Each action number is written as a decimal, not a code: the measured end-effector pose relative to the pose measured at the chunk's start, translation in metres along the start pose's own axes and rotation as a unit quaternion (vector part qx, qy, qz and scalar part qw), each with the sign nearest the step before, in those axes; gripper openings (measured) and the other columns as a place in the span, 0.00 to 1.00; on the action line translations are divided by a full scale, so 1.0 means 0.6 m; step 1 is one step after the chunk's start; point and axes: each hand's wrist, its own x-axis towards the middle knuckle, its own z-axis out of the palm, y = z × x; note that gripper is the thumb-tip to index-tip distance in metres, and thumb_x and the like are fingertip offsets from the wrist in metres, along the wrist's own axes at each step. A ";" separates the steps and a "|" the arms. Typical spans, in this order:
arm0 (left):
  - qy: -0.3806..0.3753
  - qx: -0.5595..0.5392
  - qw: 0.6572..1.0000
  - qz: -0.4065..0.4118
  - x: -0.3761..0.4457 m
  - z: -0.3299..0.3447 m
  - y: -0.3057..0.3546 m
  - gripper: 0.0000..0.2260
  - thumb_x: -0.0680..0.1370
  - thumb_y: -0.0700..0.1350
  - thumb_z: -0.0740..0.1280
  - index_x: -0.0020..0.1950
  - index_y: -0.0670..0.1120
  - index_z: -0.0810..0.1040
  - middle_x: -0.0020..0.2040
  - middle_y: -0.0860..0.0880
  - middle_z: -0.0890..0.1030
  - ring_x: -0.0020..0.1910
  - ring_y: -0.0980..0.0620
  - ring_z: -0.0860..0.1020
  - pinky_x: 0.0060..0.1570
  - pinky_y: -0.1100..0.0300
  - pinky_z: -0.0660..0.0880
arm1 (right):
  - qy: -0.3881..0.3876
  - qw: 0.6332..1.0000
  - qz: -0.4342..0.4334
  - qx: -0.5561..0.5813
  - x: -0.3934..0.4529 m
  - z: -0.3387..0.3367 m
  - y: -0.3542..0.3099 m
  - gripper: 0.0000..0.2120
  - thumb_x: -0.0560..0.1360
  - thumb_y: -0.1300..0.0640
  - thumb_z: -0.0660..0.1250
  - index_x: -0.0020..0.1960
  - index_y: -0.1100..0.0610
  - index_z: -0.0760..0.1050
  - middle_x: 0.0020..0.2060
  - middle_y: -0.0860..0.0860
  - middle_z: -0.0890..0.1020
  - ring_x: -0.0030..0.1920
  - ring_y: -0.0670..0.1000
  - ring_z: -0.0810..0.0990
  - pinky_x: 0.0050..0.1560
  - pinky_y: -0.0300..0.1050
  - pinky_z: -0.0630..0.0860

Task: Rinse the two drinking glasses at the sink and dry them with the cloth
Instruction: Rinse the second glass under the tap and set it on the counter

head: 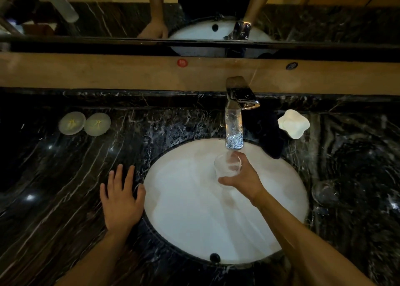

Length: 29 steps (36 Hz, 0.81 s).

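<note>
Glass (227, 165) sits under the tap's (233, 123) stream over the sink (194, 220), right hand (242, 177) grip clamped round it; left hand (121, 199) lies flat and spread on the desk (65, 177). Wet glass could slip and crack in the basin.

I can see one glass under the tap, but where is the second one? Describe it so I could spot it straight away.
Start at the white sink and move to the dark marble counter on its right side. The second glass sits there alone, near the basin's rim and closer to the person than the white dish. Unlike the glass held by the right hand, it is untouched and away from the water.
</note>
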 end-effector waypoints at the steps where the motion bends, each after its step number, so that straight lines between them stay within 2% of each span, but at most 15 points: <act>1: 0.001 -0.002 1.000 0.001 0.000 0.000 0.000 0.29 0.79 0.59 0.52 0.78 0.49 0.65 0.79 0.43 0.63 0.79 0.41 0.59 0.75 0.37 0.53 | -0.003 1.000 -0.008 -0.013 0.001 0.000 -0.002 0.42 0.63 0.57 0.82 0.70 0.44 0.65 0.59 0.47 0.78 0.58 0.51 0.77 0.55 0.47 0.78; 5: -0.003 -0.003 1.000 -0.002 0.001 -0.001 0.001 0.30 0.79 0.59 0.52 0.79 0.49 0.65 0.80 0.43 0.62 0.79 0.41 0.58 0.75 0.37 0.53 | -0.017 0.999 -0.036 -0.030 0.009 -0.004 -0.010 0.42 0.63 0.58 0.82 0.72 0.44 0.66 0.61 0.46 0.78 0.58 0.51 0.77 0.53 0.43 0.75; 10: -0.005 -0.002 1.000 -0.005 0.001 -0.002 0.001 0.30 0.79 0.60 0.51 0.79 0.50 0.64 0.80 0.43 0.62 0.79 0.42 0.58 0.75 0.37 0.52 | 0.001 0.999 -0.045 -0.013 0.015 0.001 -0.027 0.41 0.65 0.61 0.82 0.71 0.47 0.66 0.58 0.45 0.76 0.56 0.49 0.76 0.45 0.30 0.71; 14: -0.003 -0.002 1.000 -0.002 -0.001 -0.003 0.002 0.30 0.79 0.59 0.51 0.79 0.49 0.65 0.80 0.43 0.62 0.79 0.41 0.58 0.75 0.37 0.53 | 0.048 0.997 -0.049 0.030 0.021 -0.002 -0.033 0.39 0.63 0.61 0.82 0.66 0.42 0.67 0.59 0.47 0.79 0.57 0.51 0.79 0.54 0.43 0.76; 17: -0.004 0.000 1.000 -0.004 0.000 -0.002 0.001 0.29 0.79 0.59 0.51 0.79 0.50 0.64 0.80 0.43 0.62 0.79 0.42 0.58 0.75 0.37 0.53 | 0.055 0.996 -0.014 0.064 0.026 -0.016 -0.035 0.39 0.62 0.61 0.83 0.66 0.45 0.68 0.57 0.47 0.79 0.56 0.52 0.79 0.55 0.47 0.78; 20: -0.002 0.002 1.000 -0.002 0.000 -0.002 0.002 0.29 0.79 0.59 0.51 0.79 0.49 0.64 0.80 0.43 0.62 0.79 0.41 0.58 0.75 0.37 0.53 | 0.024 0.994 0.029 0.099 0.025 -0.031 -0.032 0.36 0.60 0.61 0.83 0.63 0.47 0.72 0.56 0.48 0.81 0.56 0.53 0.81 0.53 0.50 0.79; 24: 0.000 0.001 1.000 -0.001 -0.002 0.000 0.002 0.29 0.79 0.59 0.52 0.79 0.49 0.65 0.79 0.43 0.63 0.79 0.41 0.58 0.75 0.37 0.53 | -0.069 0.986 0.072 0.135 0.013 -0.041 -0.029 0.27 0.65 0.68 0.79 0.56 0.46 0.77 0.55 0.50 0.83 0.53 0.52 0.82 0.48 0.50 0.81; 27: 0.000 0.001 1.000 -0.002 0.000 0.001 -0.001 0.29 0.79 0.59 0.52 0.79 0.50 0.64 0.80 0.43 0.62 0.79 0.41 0.58 0.75 0.37 0.53 | -0.107 0.980 0.082 0.149 0.013 -0.036 -0.023 0.33 0.63 0.69 0.80 0.63 0.48 0.75 0.58 0.51 0.82 0.59 0.55 0.80 0.52 0.53 0.82; 29: 0.001 0.000 1.000 -0.003 0.001 0.002 -0.002 0.29 0.79 0.59 0.52 0.79 0.49 0.65 0.80 0.43 0.62 0.79 0.41 0.58 0.75 0.37 0.53 | -0.119 0.979 0.063 0.155 0.016 -0.026 -0.019 0.37 0.60 0.68 0.80 0.65 0.48 0.74 0.61 0.52 0.81 0.61 0.57 0.79 0.51 0.52 0.82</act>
